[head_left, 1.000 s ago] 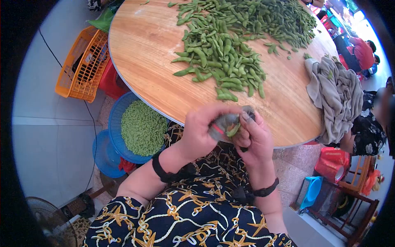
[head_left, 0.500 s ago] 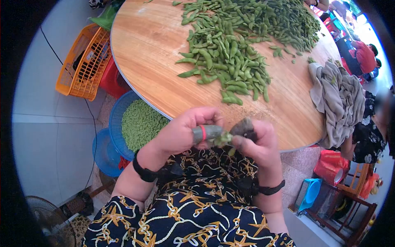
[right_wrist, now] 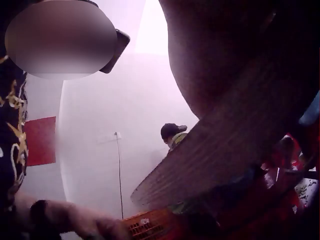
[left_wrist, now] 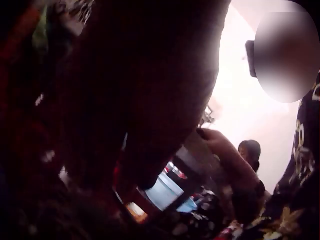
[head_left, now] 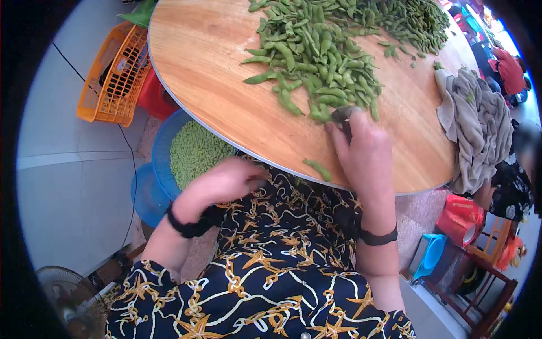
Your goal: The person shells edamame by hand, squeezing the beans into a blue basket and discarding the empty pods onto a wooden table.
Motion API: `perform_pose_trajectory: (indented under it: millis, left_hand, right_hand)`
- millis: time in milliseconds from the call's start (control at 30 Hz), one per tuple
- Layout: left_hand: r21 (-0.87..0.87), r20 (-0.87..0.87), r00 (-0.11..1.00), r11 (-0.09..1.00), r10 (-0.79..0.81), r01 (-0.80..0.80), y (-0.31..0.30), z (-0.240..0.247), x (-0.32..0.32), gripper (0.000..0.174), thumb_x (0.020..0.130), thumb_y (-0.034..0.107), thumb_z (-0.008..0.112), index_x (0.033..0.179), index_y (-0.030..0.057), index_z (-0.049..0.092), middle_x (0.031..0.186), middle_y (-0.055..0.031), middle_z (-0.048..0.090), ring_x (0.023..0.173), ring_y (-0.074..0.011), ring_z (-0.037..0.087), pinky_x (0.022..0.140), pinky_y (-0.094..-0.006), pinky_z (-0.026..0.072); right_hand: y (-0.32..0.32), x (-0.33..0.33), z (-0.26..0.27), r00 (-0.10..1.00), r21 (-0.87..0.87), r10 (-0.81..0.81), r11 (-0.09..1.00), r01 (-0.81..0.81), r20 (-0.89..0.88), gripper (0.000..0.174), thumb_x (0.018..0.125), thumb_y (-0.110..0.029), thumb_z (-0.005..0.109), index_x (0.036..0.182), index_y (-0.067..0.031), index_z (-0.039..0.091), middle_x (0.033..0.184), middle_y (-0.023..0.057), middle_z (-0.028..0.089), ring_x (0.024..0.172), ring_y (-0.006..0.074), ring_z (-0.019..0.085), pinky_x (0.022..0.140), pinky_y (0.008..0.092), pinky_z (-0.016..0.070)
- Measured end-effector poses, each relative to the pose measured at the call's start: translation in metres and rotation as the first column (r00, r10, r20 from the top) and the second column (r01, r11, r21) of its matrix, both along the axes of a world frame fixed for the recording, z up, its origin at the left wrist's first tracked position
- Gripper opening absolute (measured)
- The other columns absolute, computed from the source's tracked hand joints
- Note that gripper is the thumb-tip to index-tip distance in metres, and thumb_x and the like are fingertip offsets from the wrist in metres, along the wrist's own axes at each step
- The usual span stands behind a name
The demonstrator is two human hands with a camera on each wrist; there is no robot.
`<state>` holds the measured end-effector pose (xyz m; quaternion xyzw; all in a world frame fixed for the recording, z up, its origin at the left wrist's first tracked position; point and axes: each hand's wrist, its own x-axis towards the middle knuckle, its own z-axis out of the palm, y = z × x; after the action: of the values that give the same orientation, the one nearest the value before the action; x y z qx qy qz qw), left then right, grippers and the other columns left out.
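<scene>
On the round wooden table lies a heap of green soybean pods. My right hand reaches over the table to the near edge of this heap, grey coverings on its fingertips close against the pods, thumb and fingers apart. A single pod lies near the table rim, left of the right forearm. Blurred, my left hand hangs below the table edge between my lap and a blue basket of shelled beans; its fingers bend inward and what they may hold is hidden. Both wrist views are mostly dark.
The table has a metal rim before my body. A grey towel lies at its right edge. Left of the table stand an orange crate, a blue basin and a fan. Another person's patterned clothing shows at right.
Earlier both hands met over the lap around a pod. Now they are apart: the right has gone forward to the heap, the left has drawn back left toward the basket. A lone pod now lies near the rim.
</scene>
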<state>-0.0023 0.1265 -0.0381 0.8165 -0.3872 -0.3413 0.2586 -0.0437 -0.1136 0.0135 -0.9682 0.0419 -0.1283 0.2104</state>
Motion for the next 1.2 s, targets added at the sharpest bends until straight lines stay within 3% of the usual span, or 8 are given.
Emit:
perform_pose_trajectory:
  millis: [133, 233, 400, 567, 667, 733, 833, 1200]
  left_hand:
    - [0.082, 0.171, 0.946, 0.961, -0.274, 0.263, -0.046, -0.003, -0.008, 0.024, 0.076, 0.013, 0.059, 0.097, 0.0032, 0.062, 0.088, -0.0172, 0.062, 0.082, -0.0324, 0.060, 0.074, -0.0381, 0.0477]
    - [-0.534, -0.184, 0.890, 0.802, -0.418, 0.267, -0.054, 0.051, -0.008, 0.016, 0.076, 0.011, 0.063, 0.090, 0.0055, 0.064, 0.081, -0.0109, 0.063, 0.074, -0.0258, 0.061, 0.066, -0.0326, 0.0485]
    - [-0.631, 0.428, 0.843, 0.776, 0.326, 0.020, -0.064, 0.083, -0.013, 0.041, 0.057, 0.004, 0.067, 0.098, 0.0091, 0.066, 0.073, -0.0084, 0.055, 0.065, -0.0234, 0.056, 0.055, -0.0312, 0.0457]
    - [-0.574, 0.653, 0.689, 0.799, 0.314, 0.180, -0.071, 0.060, 0.007, 0.050, 0.054, 0.003, 0.063, 0.103, 0.0090, 0.064, 0.077, -0.0062, 0.055, 0.071, -0.0238, 0.055, 0.059, -0.0308, 0.0463]
    - [-0.632, 0.563, 0.759, 0.762, 0.327, 0.141, -0.071, 0.059, 0.011, 0.038, 0.064, 0.003, 0.062, 0.102, 0.0055, 0.064, 0.079, -0.0051, 0.056, 0.072, -0.0199, 0.055, 0.061, -0.0287, 0.0454]
    - [-0.739, -0.288, 0.905, 0.528, 0.314, -0.418, -0.075, 0.053, 0.012, 0.019, 0.076, 0.006, 0.062, 0.094, 0.0022, 0.066, 0.082, -0.0058, 0.054, 0.083, -0.0182, 0.054, 0.071, -0.0292, 0.0434]
    - [-0.739, -0.585, 0.800, 0.322, 0.129, -0.592, -0.083, 0.040, 0.007, 0.017, 0.081, 0.012, 0.060, 0.093, 0.0017, 0.066, 0.091, -0.0044, 0.052, 0.095, -0.0152, 0.049, 0.082, -0.0292, 0.0398]
    - [-0.626, -0.747, 0.661, 0.267, 0.063, -0.733, -0.078, 0.031, 0.004, 0.028, 0.082, -0.001, 0.056, 0.109, 0.0068, 0.059, 0.106, -0.0045, 0.050, 0.101, -0.0150, 0.049, 0.090, -0.0297, 0.0406]
  right_hand:
    - [-0.005, -0.008, -0.003, 0.998, 0.106, 0.009, 0.994, -0.016, 0.063, 0.016, 0.074, -0.016, 0.065, 0.079, -0.0047, 0.056, 0.065, 0.0150, 0.059, 0.059, 0.0299, 0.059, 0.053, 0.0385, 0.0458]
    - [-0.008, -0.015, 0.002, 0.999, 0.397, -0.036, 0.918, 0.018, 0.039, 0.014, 0.073, -0.013, 0.066, 0.078, -0.0035, 0.058, 0.062, 0.0093, 0.058, 0.053, 0.0191, 0.056, 0.050, 0.0311, 0.0433]
    - [-0.009, -0.025, 0.018, 0.982, 0.908, 0.050, 0.391, 0.147, -0.181, 0.010, 0.072, -0.007, 0.067, 0.075, -0.0041, 0.059, 0.063, -0.0075, 0.051, 0.054, 0.0002, 0.043, 0.047, 0.0172, 0.0333]
    - [-0.004, -0.030, 0.028, 0.955, 0.906, 0.128, 0.371, 0.203, -0.266, 0.011, 0.075, -0.011, 0.067, 0.075, -0.0046, 0.057, 0.061, -0.0076, 0.049, 0.053, 0.0001, 0.041, 0.045, 0.0165, 0.0305]
    - [-0.002, -0.033, 0.029, 0.943, 0.952, 0.228, 0.244, 0.186, -0.243, 0.011, 0.084, -0.015, 0.059, 0.084, -0.0042, 0.056, 0.060, -0.0072, 0.046, 0.050, 0.0013, 0.038, 0.044, 0.0170, 0.0286]
    - [0.006, -0.030, 0.028, 0.977, 0.986, 0.152, 0.097, 0.138, -0.151, 0.019, 0.093, -0.019, 0.046, 0.098, -0.0033, 0.054, 0.064, -0.0049, 0.046, 0.051, 0.0029, 0.036, 0.046, 0.0169, 0.0284]
    - [0.019, -0.029, 0.027, 0.975, 0.995, 0.197, 0.006, 0.103, -0.103, 0.026, 0.095, -0.020, 0.038, 0.111, -0.0026, 0.049, 0.070, -0.0017, 0.048, 0.054, 0.0039, 0.038, 0.049, 0.0165, 0.0303]
    - [0.025, -0.015, 0.026, 0.935, 0.994, 0.343, -0.022, 0.105, -0.091, 0.029, 0.095, -0.019, 0.037, 0.118, -0.0016, 0.046, 0.071, -0.0008, 0.049, 0.055, 0.0048, 0.041, 0.047, 0.0168, 0.0326]
